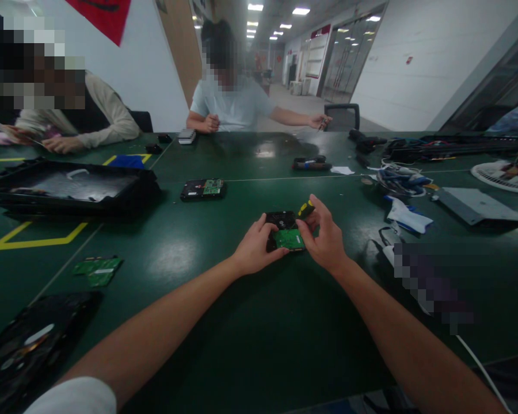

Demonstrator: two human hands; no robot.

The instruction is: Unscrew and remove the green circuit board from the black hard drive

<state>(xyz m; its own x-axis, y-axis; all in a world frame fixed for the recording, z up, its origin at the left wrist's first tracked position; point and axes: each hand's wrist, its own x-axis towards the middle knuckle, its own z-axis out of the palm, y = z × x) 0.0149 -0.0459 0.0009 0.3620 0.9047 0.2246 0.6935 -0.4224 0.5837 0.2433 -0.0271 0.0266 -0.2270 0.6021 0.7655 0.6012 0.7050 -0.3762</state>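
A black hard drive with a green circuit board (pixel 290 239) facing up lies on the green table in front of me. My left hand (pixel 259 244) grips the drive's left side, thumb along the near edge and fingers at the far left. In my right hand (pixel 323 236) is a small screwdriver with a yellow and black handle (pixel 305 209), pinched between thumb and fingers over the drive's right side. The screwdriver's tip is hidden behind the fingers. Beyond my left hand rests another hard drive (pixel 202 188), its green board showing.
Loose green circuit boards (pixel 98 269) and a large black drive (pixel 43 339) lie at left. Stacked black trays (pixel 73 184) stand behind them. At right are a glove (pixel 408 215), a metal plate (pixel 479 205) and cables (pixel 403 177). Two people sit across the table.
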